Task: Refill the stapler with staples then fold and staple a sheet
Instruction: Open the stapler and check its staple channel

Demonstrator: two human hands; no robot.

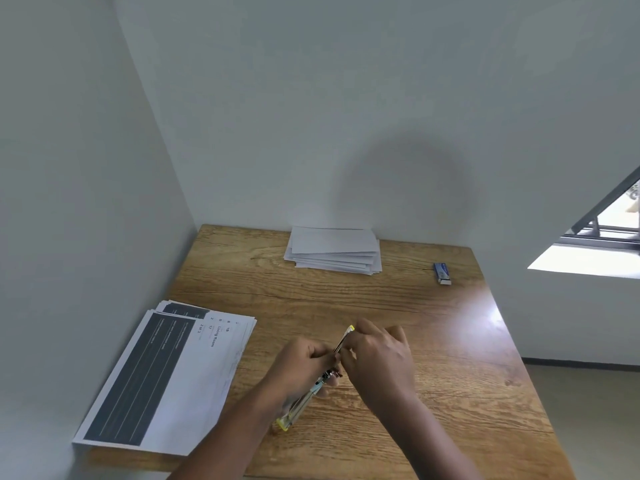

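Observation:
A yellow and clear stapler (301, 403) is swung open over the wooden table (450, 393). My left hand (304, 362) grips its lower body, whose yellow end points toward me. The raised top arm with its yellow tip (349, 330) is held by my right hand (377, 358), fingers pinched at the hinge area. Whether staples sit between the fingers is hidden. A small blue staple box (442, 270) lies at the far right of the table. A stack of printed sheets (166, 379) with dark bands lies at the left front.
A pile of white folded sheets or envelopes (334, 251) sits against the back wall. Walls close the table at the left and back. A window (609, 223) is at the right, past the table's right edge.

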